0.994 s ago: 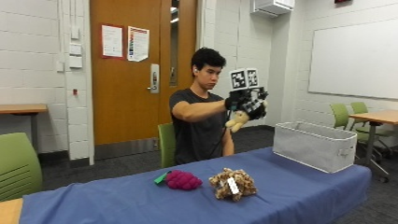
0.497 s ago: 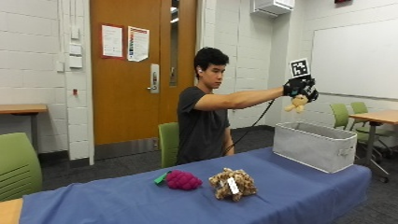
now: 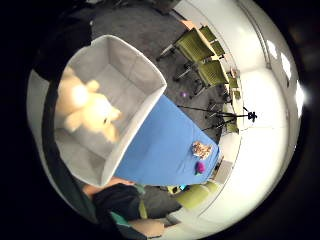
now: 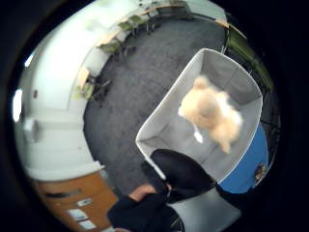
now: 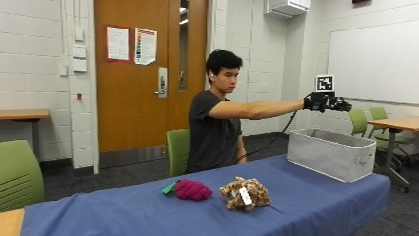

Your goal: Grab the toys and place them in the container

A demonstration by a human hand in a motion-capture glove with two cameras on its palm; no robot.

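Empty hand (image 5: 329, 103) above container (image 5: 330, 152) — yellow toy (image 3: 85, 110) inside.

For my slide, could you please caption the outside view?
Gloved right hand extended open above the grey fabric bin; two plush toys remain.

On the table (image 5: 131, 216), two toys (image 5: 245, 193) lie beside the container (image 5: 330, 153).

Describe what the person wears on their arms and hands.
The right hand wears a black glove. The arm behind it is bare up to the short sleeve of a dark grey T-shirt. The other hand is hidden behind the blue-covered table, so nothing can be told about it.
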